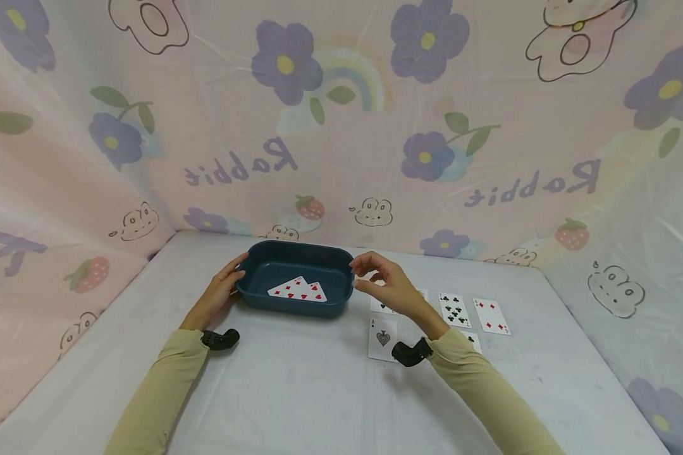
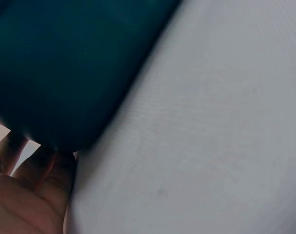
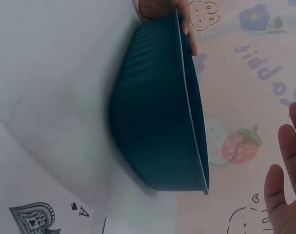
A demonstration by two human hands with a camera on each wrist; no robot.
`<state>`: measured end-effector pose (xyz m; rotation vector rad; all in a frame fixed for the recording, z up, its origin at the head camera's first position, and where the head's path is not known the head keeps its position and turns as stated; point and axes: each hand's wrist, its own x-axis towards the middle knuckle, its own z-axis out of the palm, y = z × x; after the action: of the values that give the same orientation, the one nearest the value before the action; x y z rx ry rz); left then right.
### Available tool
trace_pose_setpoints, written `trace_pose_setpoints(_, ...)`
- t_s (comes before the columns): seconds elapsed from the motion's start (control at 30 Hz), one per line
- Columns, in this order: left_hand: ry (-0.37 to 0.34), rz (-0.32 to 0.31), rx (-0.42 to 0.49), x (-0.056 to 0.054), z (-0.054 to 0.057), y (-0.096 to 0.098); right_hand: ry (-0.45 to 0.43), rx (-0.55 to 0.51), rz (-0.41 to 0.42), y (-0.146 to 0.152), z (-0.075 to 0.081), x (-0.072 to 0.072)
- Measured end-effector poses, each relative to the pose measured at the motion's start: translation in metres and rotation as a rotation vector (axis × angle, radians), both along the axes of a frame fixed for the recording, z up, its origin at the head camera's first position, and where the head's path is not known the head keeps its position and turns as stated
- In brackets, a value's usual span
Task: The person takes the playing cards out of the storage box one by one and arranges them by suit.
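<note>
A dark teal plastic basin (image 1: pixel 290 307) stands on the white table with two red-suited playing cards (image 1: pixel 287 289) lying inside it. At its left end my left hand (image 1: pixel 215 297) grips the rim, thumb on top and fingers against the outer wall; the left wrist view shows those fingers (image 2: pixel 55 180) at the basin's end. My right hand (image 1: pixel 397 289) is beside the right end, fingers bent and apart. In the right wrist view the right fingers (image 3: pixel 290 151) are spread, holding nothing, with a gap to the basin wall (image 3: pixel 152 107).
Right of the basin lie several face-up cards: an ace of spades (image 1: pixel 382 341), a clubs card (image 1: pixel 454 309) and a diamonds card (image 1: pixel 492 316). My right forearm partly covers others. A patterned curtain (image 1: pixel 341 139) hangs behind the table (image 1: pixel 296 385).
</note>
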<state>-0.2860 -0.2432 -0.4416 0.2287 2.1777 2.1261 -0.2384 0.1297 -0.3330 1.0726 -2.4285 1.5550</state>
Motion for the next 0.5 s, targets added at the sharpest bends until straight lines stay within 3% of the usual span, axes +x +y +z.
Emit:
trace_pose_setpoints(0.2,0.016,-0.001,-0.013,0.001,0.002,0.000,0.013,0.029,0.024,-0.013,0.002,-0.008)
trace_pose_setpoints(0.5,0.006,0.006,-0.002,0.000,0.001,0.002,0.105,0.147,0.064,-0.022,-0.024,-0.046)
